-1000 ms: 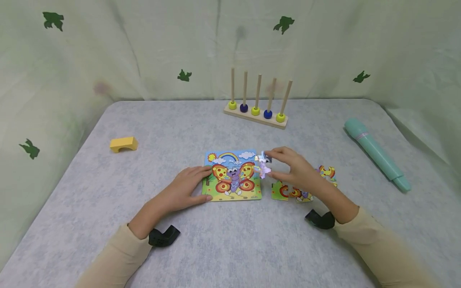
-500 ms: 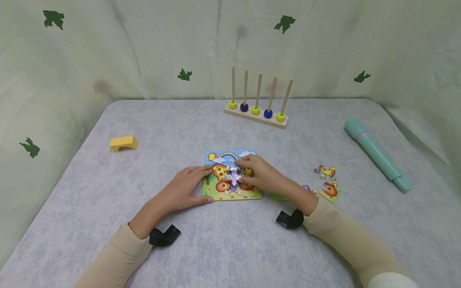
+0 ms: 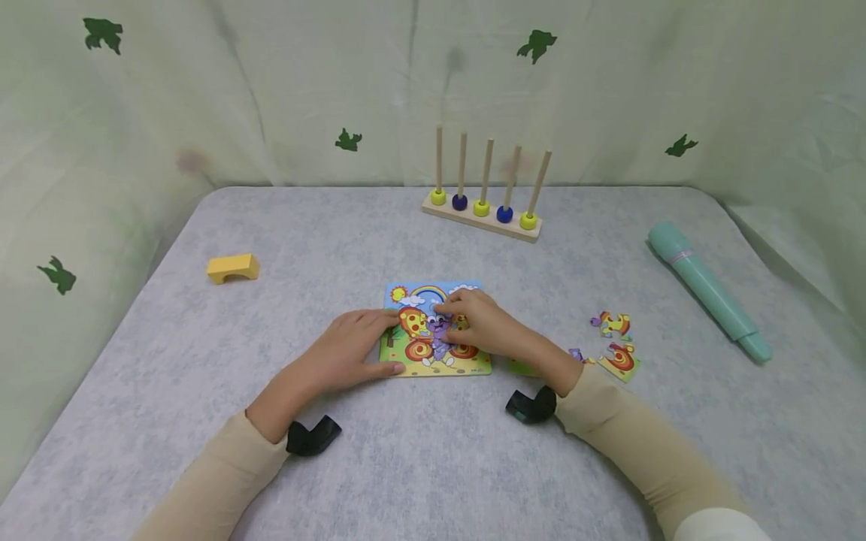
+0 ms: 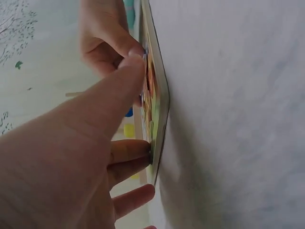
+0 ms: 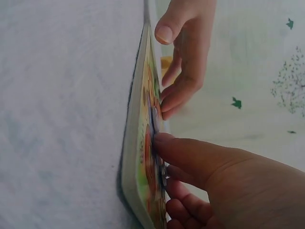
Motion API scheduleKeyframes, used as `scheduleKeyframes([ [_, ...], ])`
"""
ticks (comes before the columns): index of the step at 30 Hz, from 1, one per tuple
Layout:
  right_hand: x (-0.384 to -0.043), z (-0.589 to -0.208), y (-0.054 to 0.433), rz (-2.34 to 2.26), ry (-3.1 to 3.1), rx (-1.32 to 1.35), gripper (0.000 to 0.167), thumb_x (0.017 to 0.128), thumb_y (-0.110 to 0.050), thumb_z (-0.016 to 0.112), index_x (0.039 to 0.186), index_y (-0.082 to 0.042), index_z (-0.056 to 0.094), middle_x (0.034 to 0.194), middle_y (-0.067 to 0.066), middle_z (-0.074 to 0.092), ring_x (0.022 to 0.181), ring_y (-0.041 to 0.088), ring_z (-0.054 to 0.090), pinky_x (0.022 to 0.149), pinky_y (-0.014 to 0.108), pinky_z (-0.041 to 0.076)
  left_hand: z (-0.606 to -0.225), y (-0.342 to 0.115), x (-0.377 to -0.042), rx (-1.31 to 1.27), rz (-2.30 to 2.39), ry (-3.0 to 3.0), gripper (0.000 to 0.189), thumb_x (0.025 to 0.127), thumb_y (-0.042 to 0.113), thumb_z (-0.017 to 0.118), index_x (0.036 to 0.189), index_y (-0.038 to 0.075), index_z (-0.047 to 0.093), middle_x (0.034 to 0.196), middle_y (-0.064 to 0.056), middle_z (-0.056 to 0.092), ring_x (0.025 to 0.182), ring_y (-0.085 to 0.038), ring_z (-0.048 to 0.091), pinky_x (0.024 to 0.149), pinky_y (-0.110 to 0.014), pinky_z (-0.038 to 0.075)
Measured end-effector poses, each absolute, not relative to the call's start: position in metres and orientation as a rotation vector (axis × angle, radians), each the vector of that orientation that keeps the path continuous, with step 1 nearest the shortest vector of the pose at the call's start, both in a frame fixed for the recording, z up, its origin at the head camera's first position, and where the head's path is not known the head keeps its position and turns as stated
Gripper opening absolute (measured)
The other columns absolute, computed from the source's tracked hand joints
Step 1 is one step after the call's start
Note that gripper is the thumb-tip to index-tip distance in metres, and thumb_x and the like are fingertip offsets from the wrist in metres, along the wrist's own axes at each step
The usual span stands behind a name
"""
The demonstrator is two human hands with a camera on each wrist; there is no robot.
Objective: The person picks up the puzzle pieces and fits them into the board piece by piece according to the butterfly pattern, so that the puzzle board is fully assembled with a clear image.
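A butterfly jigsaw board (image 3: pixel 467 369) lies flat in the middle of the table in the head view. My right hand (image 3: pixel 487 324) reaches over its right half, thumb and fingertips pinching a purple puzzle piece (image 3: pixel 438 324) with the butterfly's face, level with the picture. My left hand (image 3: pixel 348 349) rests along the board's left side, fingers spread, thumb near the lower left corner. Close up in the right wrist view, the right thumb (image 5: pixel 190 152) presses at the picture's surface. Part of the butterfly's right wing is hidden under the right hand.
Loose puzzle pieces (image 3: pixel 619 361) lie right of the board, some partly behind the right forearm. Farther back stands a wooden peg stand (image 3: pixel 480 219) with yellow and blue beads. A yellow arch block (image 3: pixel 232 267) sits at left, a teal microphone-shaped toy (image 3: pixel 707 289) at right.
My right hand has carried the purple piece left from beside the board to the butterfly's middle, and the piece now lies lower, in line with the picture. The left hand has hardly moved.
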State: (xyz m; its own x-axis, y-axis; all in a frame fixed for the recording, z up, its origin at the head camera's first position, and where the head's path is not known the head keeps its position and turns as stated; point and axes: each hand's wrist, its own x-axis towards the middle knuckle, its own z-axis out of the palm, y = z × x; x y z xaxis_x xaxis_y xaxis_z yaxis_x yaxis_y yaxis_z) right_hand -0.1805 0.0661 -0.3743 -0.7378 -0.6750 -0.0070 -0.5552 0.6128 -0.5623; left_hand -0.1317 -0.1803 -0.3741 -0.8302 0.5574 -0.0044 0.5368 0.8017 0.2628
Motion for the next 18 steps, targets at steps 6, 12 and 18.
scheduleKeyframes([
  [6,-0.183,-0.375,0.065,-0.795,2.627,-0.987,0.046,0.083,-0.024,0.066,0.125,-0.011,0.054,0.118,0.006,0.049,0.104,0.020,0.042,0.082,0.033,0.037,-0.371,-0.169,-0.139,0.993,0.326,2.922,0.068,0.079,0.054,0.058,0.132,0.014,0.045,0.125,-0.011,0.044,0.117,-0.031,0.037,0.098,-0.047,0.027],
  [12,-0.183,-0.374,0.065,-0.764,2.639,-1.000,0.045,0.083,-0.025,0.066,0.125,-0.012,0.055,0.115,0.005,0.049,0.103,0.020,0.042,0.083,0.035,0.035,-0.372,-0.164,-0.143,1.133,0.340,2.843,0.059,0.082,0.049,0.059,0.132,0.020,0.048,0.133,-0.011,0.040,0.118,-0.035,0.036,0.096,-0.050,0.028],
  [18,-0.183,-0.374,0.069,-0.778,2.600,-0.981,0.048,0.084,-0.028,0.065,0.128,-0.013,0.052,0.119,0.006,0.046,0.108,0.022,0.039,0.088,0.040,0.031,-0.374,-0.164,-0.143,1.150,0.432,2.752,0.067,0.082,0.051,0.057,0.137,0.016,0.041,0.141,0.000,0.033,0.128,-0.026,0.026,0.100,-0.048,0.022],
])
